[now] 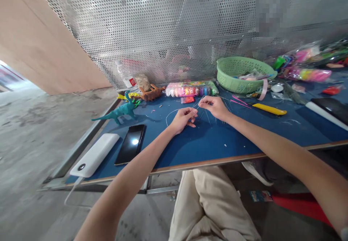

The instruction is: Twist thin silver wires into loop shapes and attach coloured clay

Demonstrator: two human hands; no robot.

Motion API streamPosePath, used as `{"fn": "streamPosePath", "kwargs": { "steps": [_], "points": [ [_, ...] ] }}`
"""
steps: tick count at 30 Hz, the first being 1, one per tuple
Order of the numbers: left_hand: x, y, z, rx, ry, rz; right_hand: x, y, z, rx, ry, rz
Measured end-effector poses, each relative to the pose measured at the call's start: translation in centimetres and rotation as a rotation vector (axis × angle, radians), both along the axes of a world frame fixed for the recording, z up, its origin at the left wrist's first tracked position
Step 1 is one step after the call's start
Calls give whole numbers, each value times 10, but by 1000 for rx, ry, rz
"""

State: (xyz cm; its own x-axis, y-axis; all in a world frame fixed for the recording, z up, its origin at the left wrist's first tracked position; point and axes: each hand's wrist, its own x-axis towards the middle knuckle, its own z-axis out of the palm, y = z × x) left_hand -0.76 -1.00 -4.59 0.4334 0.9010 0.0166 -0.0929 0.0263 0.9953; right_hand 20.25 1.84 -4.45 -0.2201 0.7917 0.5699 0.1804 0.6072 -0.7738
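Both my hands meet over the middle of the blue table, pinching a thin pale wire [172,112]. My left hand [183,120] is closed on it, thumb against forefinger; from there the wire curves out in a loop to the left. My right hand [214,107] grips the thin strands a little higher, its fingertips close to those of the left. Several fine straight strands stick out below and between the hands. Whether they are all one piece, I cannot tell. Behind the hands lies a small red packet [187,99].
Packs of coloured clay [190,90] and a green basket [241,85] line the back. A teal dinosaur figure [123,109], a brown figure [152,93], a phone [130,145] and a white power bank [95,155] are left. Right lie pink strips [240,103] and a yellow utility knife [269,109].
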Motion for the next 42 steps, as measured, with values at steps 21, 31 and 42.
{"fn": "streamPosePath", "kwargs": {
  "steps": [21,31,42],
  "points": [
    [-1,-4,8,139,-4,-26,-7,-11,11,64,-59,91],
    [-9,5,8,513,477,147,24,2,18,235,-188,-184],
    [-1,0,2,812,728,132,2,-9,14,673,-877,-168]
  ]
}}
